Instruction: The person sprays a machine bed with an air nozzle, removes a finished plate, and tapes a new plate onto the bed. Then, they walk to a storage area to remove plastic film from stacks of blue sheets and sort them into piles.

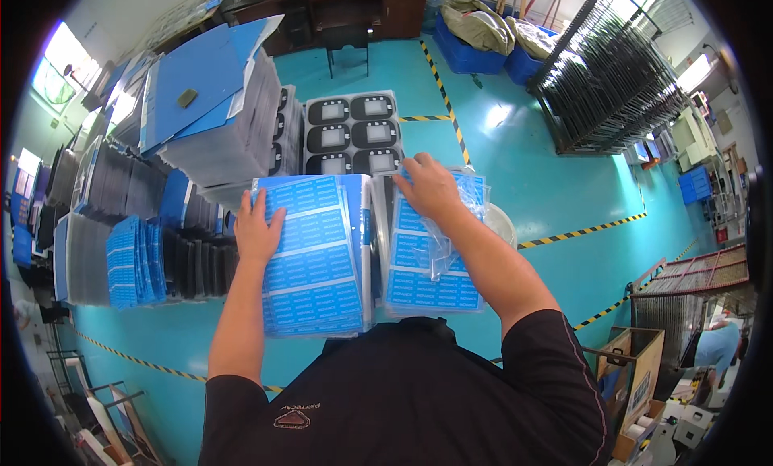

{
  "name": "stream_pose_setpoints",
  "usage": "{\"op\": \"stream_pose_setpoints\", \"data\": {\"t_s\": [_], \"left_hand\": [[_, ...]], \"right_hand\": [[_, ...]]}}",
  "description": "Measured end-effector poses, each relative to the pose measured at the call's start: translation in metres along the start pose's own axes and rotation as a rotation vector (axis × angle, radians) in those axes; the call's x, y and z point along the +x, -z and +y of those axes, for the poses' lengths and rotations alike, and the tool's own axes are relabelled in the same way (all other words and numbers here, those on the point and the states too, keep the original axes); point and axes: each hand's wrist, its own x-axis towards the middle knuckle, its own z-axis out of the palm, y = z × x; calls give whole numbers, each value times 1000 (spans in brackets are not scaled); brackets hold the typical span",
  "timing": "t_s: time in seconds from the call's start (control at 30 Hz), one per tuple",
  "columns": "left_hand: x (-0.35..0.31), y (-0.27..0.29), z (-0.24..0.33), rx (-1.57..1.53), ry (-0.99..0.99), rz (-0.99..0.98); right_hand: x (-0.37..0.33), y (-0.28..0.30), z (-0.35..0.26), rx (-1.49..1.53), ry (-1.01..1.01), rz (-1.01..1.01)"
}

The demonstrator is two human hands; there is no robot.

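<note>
My left hand (258, 227) lies with fingers spread on the far left corner of a stack of blue printed sheets (312, 265) in clear covers. To the right sits a second stack of similar blue sheets (411, 282). Over its far left corner bends my right hand (432, 189), fingers curled and close to the thumb; whatever they grip is hidden. Crumpled clear plastic film (440, 255) lies on this right stack, beside and partly under my right wrist.
Beyond the stacks are black-framed printed panels (354, 132). A tall pile with blue sheets (193, 79) stands at the left, above rows of stacked sheets (133, 260). A round pale container (501, 224) is at the right. A drying rack (608, 79) stands farther off; a person (717, 345) is at the far right.
</note>
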Motion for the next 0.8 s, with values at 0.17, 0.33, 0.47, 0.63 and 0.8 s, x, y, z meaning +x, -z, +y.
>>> {"op": "stream_pose_setpoints", "data": {"t_s": [0.17,0.33,0.47,0.63,0.8], "left_hand": [[4,-1,-2,-9,-38,26],[-1,2,-12,17,-39,66],[0,-8,-2,32,-88,169],[-15,5,-7,13,-7,97],[-17,9,-7,-30,50,36]], "right_hand": [[3,-4,0,8,37,18],[7,-17,1,37,132,83],[-1,-10,3,-77,56,11],[-5,-14,-4,-61,121,-48],[-7,-16,-9,-68,153,-10]]}}
